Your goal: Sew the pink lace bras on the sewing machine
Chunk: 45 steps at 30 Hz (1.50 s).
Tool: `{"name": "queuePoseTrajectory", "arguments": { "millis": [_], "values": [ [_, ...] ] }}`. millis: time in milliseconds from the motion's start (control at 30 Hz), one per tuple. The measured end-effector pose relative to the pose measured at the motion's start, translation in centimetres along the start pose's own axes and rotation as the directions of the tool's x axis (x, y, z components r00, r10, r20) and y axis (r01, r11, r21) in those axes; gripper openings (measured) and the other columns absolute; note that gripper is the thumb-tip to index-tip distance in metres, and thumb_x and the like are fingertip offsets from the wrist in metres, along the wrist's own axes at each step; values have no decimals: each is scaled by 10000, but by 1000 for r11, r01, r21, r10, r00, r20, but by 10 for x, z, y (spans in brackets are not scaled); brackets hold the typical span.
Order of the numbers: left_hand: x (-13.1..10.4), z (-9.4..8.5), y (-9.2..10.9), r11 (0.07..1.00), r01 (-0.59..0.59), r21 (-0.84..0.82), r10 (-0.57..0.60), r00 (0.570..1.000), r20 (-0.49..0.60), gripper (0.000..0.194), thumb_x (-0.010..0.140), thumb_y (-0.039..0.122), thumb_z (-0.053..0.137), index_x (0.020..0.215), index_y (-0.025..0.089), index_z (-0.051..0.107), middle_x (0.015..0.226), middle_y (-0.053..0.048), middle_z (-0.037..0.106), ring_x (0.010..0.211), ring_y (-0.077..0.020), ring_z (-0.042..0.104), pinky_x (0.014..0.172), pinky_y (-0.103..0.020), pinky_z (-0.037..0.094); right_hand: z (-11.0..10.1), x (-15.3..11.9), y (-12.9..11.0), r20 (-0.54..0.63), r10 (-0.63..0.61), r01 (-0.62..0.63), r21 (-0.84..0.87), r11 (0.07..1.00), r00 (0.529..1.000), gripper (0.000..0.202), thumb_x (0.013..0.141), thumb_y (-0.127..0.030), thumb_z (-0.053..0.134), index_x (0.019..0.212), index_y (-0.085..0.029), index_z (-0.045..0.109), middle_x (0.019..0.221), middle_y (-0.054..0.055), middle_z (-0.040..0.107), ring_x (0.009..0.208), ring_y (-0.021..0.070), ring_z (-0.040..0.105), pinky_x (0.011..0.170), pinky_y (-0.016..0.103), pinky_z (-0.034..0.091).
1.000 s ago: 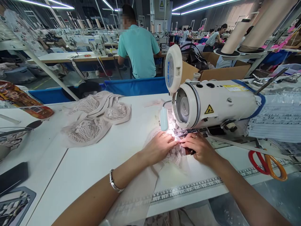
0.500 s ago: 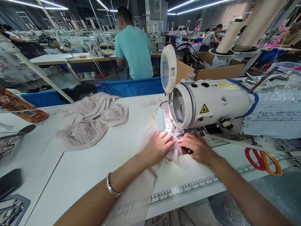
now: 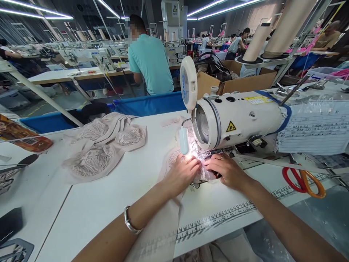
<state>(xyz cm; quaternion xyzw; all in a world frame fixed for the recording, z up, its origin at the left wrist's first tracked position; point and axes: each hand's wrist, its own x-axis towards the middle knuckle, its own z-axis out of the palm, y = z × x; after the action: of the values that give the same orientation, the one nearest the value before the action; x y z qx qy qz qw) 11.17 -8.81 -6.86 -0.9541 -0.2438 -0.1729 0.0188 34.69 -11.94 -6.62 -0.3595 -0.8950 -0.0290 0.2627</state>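
Under the lit needle area of a white sewing machine (image 3: 240, 118) lies pale pink lace fabric (image 3: 205, 174). My left hand (image 3: 182, 174) presses on the lace from the left, its fingers bent and close together beside the small lamp (image 3: 184, 140). My right hand (image 3: 227, 169) is at the fabric's right side, fingertips together on its edge, near the left fingertips. The needle and presser foot are hard to make out in the glare. A sheer length of fabric trails below my left forearm to the table's front edge.
Pale lace cup pieces (image 3: 95, 160) are piled on the table (image 3: 109, 203) at left. Scissors (image 3: 304, 180) with red and orange handles lie at right, near a printed ruler strip (image 3: 218, 218). A person in a teal shirt (image 3: 151, 62) sits beyond the blue cloth (image 3: 152, 103).
The whole view has shifted slightly. The lace edge between my hands has changed shape and sits closer around the fingertips. Both hands keep nearly the same place at the machine.
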Motion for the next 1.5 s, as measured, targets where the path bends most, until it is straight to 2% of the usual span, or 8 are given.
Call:
{"name": "queuePoseTrajectory", "arguments": {
  "millis": [300, 400, 533, 633, 833, 1033, 1200, 1500],
  "values": [
    [-1, 2, 2, 1000, -4, -1, 3, 1000, -30, 277, 986, 63, 364, 1093, 153, 604, 1192, -112, 672, 1196, -271, 544, 971, -442, 328, 5, -1, 3, -3, 22, -22, -11, 1000, 1000, 468, 793, 42, 414, 1092, -183, 696, 1102, 62, 758, 942, 228, 633, 823, 371, 530],
    [0, 2, 3, 997, -79, -16, 80, 997, 11, 329, 989, 32, 300, 963, 152, 605, 1024, -79, 689, 1004, -206, 601, 985, -403, 334, 5, -1, 3, -8, 15, -15, -14, 1000, 1000, 460, 779, 48, 420, 1067, -182, 694, 1087, 70, 759, 947, 232, 637, 819, 376, 532],
    [0, 2, 3, 999, -51, -5, 51, 999, -6, 290, 986, 68, 360, 1087, 166, 614, 896, -31, 663, 806, -187, 580, 958, -427, 337, 3, -2, 3, -55, -5, 3, -29, 1000, 999, 412, 750, 53, 414, 935, -184, 697, 972, 66, 766, 905, 235, 634, 771, 369, 522],
    [0, 3, 4, 1000, -29, -2, 28, 999, -44, 222, 1009, 162, 425, 1109, 179, 623, 987, -61, 672, 911, -223, 593, 959, -445, 341, 4, -3, 3, -61, 0, -1, -16, 1000, 998, 424, 730, 50, 420, 955, -179, 697, 988, 64, 768, 914, 235, 631, 757, 363, 516],
    [2, 3, 6, 996, -88, -28, 89, 996, 18, 302, 1007, 63, 323, 1122, 138, 592, 1034, -85, 679, 992, -207, 613, 976, -398, 374, 5, -2, 3, -34, 17, -17, 7, 1000, 999, 482, 728, 59, 408, 1033, -178, 695, 1083, 60, 761, 940, 227, 623, 792, 362, 503],
    [-1, 5, 7, 1000, -18, 10, 18, 999, -27, 311, 1001, 161, 405, 1270, 142, 560, 1121, -128, 679, 991, -255, 630, 972, -498, 362, 3, -2, 2, -40, 25, -24, 14, 1000, 999, 393, 724, 44, 437, 894, -186, 705, 923, 62, 752, 852, 217, 607, 750, 347, 481],
    [-2, 8, 7, 1000, 15, -12, -15, 997, -71, 328, 986, 137, 404, 1272, 125, 563, 1206, -146, 686, 1175, -300, 595, 1011, -559, 325, 1, 0, 2, -6, 51, -51, 25, 998, 999, 450, 696, 63, 418, 937, -193, 698, 1039, 51, 763, 945, 219, 623, 793, 334, 479],
    [2, 9, -3, 990, 100, -100, -106, 993, -54, 315, 997, 123, 377, 1210, 144, 608, 1256, -142, 683, 1237, -313, 576, 1068, -638, 287, 1, -1, 1, -31, 55, -55, -22, 998, 998, 478, 686, 82, 384, 952, -194, 669, 1039, 58, 763, 986, 228, 642, 817, 331, 490]
  ]
}}
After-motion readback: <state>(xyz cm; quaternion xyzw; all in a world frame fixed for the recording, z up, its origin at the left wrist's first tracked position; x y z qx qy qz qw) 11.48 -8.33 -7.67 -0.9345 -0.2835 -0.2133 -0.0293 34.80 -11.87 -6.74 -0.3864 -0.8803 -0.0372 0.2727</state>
